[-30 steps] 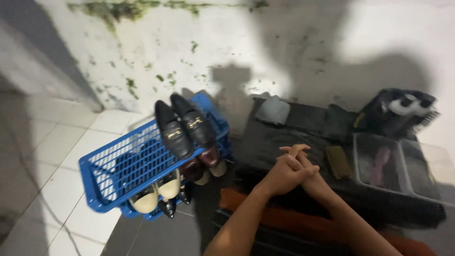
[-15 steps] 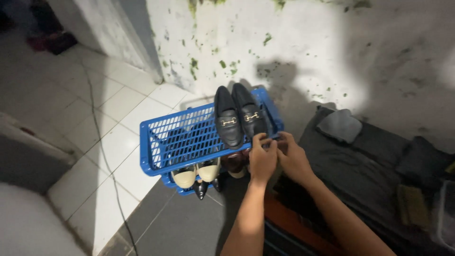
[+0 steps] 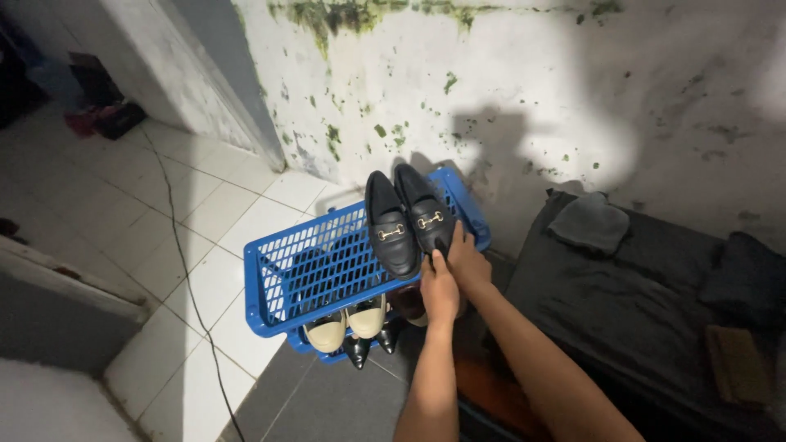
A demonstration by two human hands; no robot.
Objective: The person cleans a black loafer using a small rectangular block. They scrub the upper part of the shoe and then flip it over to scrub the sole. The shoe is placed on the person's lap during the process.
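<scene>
Against the stained wall, our left hand [image 3: 440, 292] and right hand [image 3: 467, 260] seemingly pinch the right loafer [image 3: 425, 217]; tugging might tip the blue rack [image 3: 311, 266].

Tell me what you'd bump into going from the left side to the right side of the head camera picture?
Black cable on the floor → blue plastic shoe rack → black loafers on top of it → left hand and right hand at the loafers' heels → folded grey cloth → brown brush.
</scene>
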